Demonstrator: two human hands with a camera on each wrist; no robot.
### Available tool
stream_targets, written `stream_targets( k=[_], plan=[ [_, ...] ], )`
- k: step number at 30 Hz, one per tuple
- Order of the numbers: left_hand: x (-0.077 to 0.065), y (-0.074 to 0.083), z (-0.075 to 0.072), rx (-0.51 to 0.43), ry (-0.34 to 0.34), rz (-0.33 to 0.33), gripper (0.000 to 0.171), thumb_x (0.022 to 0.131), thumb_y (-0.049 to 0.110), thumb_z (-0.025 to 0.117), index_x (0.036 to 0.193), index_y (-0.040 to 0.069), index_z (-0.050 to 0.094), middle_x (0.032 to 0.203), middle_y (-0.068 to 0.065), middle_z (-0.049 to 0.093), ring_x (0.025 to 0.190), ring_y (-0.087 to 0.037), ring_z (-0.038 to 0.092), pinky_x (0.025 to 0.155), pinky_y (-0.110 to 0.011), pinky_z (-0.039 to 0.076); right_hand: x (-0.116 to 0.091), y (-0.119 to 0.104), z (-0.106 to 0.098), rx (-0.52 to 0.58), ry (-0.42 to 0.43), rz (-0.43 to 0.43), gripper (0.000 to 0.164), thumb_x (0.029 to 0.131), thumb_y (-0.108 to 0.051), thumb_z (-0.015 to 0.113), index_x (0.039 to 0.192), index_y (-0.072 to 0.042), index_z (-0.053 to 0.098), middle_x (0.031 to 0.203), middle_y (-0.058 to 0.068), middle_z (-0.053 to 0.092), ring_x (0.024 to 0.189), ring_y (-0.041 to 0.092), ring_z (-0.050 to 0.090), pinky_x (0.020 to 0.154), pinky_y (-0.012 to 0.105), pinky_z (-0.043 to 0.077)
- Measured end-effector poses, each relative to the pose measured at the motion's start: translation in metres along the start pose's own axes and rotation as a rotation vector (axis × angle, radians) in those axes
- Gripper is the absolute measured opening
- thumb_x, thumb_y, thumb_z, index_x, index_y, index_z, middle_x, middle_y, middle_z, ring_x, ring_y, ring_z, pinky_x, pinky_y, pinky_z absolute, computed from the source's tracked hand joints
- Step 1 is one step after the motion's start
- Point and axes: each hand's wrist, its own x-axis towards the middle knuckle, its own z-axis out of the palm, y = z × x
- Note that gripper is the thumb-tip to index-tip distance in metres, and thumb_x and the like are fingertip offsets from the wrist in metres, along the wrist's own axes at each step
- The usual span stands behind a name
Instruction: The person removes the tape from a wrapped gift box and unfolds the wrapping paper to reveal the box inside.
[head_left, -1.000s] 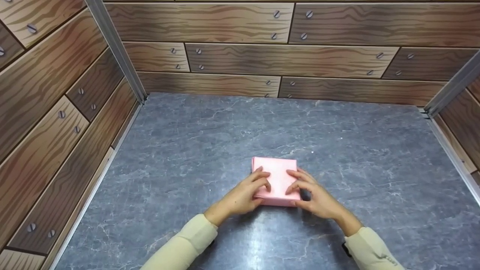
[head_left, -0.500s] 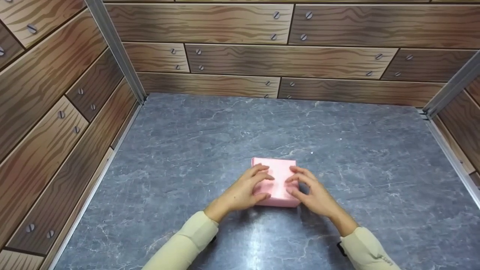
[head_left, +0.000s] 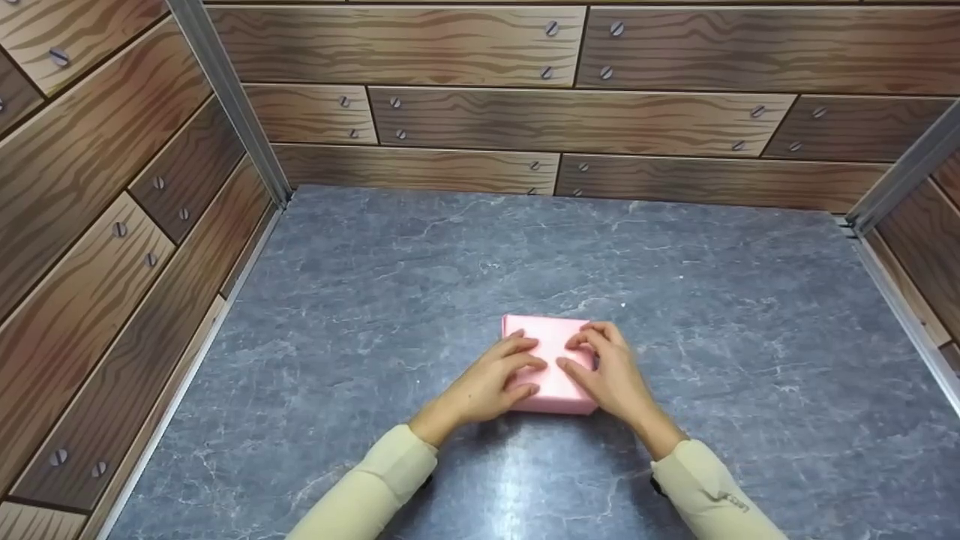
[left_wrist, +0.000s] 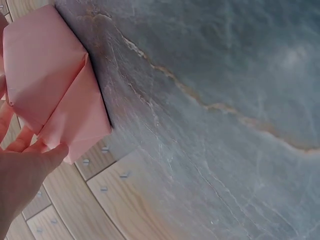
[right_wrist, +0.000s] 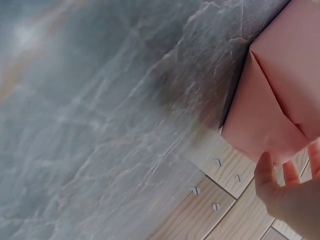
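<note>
A pink paper-wrapped box [head_left: 550, 334] lies flat on the grey marbled tabletop. My left hand [head_left: 486, 384] is at its left side, fingers loosely bent over the top face and thumb by the near edge. Over the right part of the top is my right hand [head_left: 616, 381], its thumb and fingers bent and apart. Folded paper flaps show on the end of the box [left_wrist: 47, 65] in the left wrist view, with the left thumb at its edge. A similar folded end of the box [right_wrist: 275, 105] appears in the right wrist view, near the right fingertips.
The marbled tabletop [head_left: 375, 285] spreads out around the box. Wood-plank patterned walls [head_left: 480, 116] stand at the back and both sides, with metal posts [head_left: 236, 105] at the corners.
Both thumbs have risen from the near side of the box to its top. My right hand has moved left and turned slightly. The box stays in place.
</note>
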Motion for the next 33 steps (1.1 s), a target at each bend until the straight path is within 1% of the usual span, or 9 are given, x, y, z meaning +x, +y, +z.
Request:
stream_targets(
  k=[4,6,13,15,19,22,25,29,33],
  plan=[
    [-0.001,0.0,0.0,-0.006,0.009,0.006,0.033,0.091,0.026,0.066,0.123,0.016,0.065,0.149,-0.004,0.046,0.147,-0.025,0.029,0.12,-0.041,0.025,0.003,-0.001,0.004,-0.021,0.043,0.012,0.013,0.078,-0.008,0.078,0.08,-0.009,0.065,0.11,0.015,0.057,0.099,0.029,0.058,0.081,0.037,0.049],
    [-0.001,0.0,0.0,-0.012,0.012,0.008,0.033,0.091,0.026,0.066,0.123,0.015,0.065,0.149,-0.004,0.046,0.147,-0.025,0.03,0.12,-0.04,0.026,0.003,-0.001,0.005,-0.035,0.056,0.015,0.013,0.078,-0.007,0.077,0.078,-0.009,0.065,0.109,0.015,0.058,0.1,0.03,0.057,0.082,0.038,0.046],
    [-0.001,-0.002,0.0,-0.02,0.016,0.007,0.033,0.091,0.026,0.066,0.122,0.015,0.066,0.149,-0.004,0.046,0.147,-0.024,0.03,0.12,-0.039,0.025,0.003,0.001,0.007,-0.065,0.075,-0.029,0.012,0.08,-0.006,0.074,0.079,-0.008,0.063,0.109,0.017,0.058,0.105,0.037,0.054,0.092,0.049,0.042],
    [-0.001,-0.002,0.0,-0.027,0.015,0.002,0.033,0.091,0.026,0.066,0.122,0.015,0.066,0.149,-0.004,0.046,0.147,-0.024,0.029,0.12,-0.039,0.025,0.003,0.002,0.007,-0.076,0.082,-0.035,0.011,0.082,-0.005,0.073,0.081,-0.006,0.061,0.108,0.016,0.059,0.104,0.036,0.055,0.092,0.048,0.042],
    [-0.001,-0.003,0.0,-0.036,0.015,0.0,0.033,0.091,0.026,0.066,0.121,0.015,0.066,0.149,-0.004,0.046,0.147,-0.024,0.029,0.12,-0.04,0.025,0.004,0.003,0.007,-0.088,0.098,-0.029,0.01,0.085,-0.003,0.069,0.084,-0.003,0.058,0.104,0.014,0.06,0.096,0.029,0.055,0.085,0.042,0.043],
    [-0.001,-0.003,0.001,-0.036,0.019,0.002,0.032,0.091,0.025,0.067,0.121,0.015,0.066,0.149,-0.004,0.046,0.147,-0.024,0.029,0.12,-0.039,0.025,0.003,0.003,0.006,-0.058,0.1,-0.005,0.009,0.087,-0.002,0.066,0.087,-0.002,0.057,0.101,0.013,0.058,0.093,0.025,0.056,0.082,0.039,0.048],
    [-0.001,-0.003,0.001,-0.039,0.023,0.001,0.032,0.091,0.026,0.067,0.121,0.015,0.066,0.148,-0.004,0.047,0.147,-0.024,0.03,0.12,-0.039,0.025,0.002,0.004,0.004,-0.018,0.111,0.034,0.007,0.089,-0.002,0.063,0.089,-0.001,0.056,0.102,0.015,0.057,0.097,0.027,0.06,0.084,0.042,0.053],
    [-0.001,-0.003,0.001,-0.041,0.024,0.0,0.032,0.091,0.025,0.067,0.121,0.014,0.066,0.148,-0.004,0.047,0.147,-0.024,0.03,0.12,-0.039,0.025,0.0,0.008,0.0,-0.007,0.13,0.098,0.006,0.092,-0.005,0.059,0.091,0.001,0.056,0.104,0.018,0.057,0.103,0.035,0.061,0.092,0.047,0.049],
    [-0.001,-0.003,0.0,-0.04,0.025,0.004,0.031,0.091,0.025,0.067,0.12,0.014,0.066,0.148,-0.004,0.047,0.147,-0.024,0.03,0.12,-0.038,0.025,-0.003,0.011,-0.004,0.002,0.143,0.135,0.007,0.094,-0.006,0.057,0.093,0.001,0.055,0.103,0.019,0.059,0.104,0.037,0.061,0.094,0.049,0.047]
  ],
)
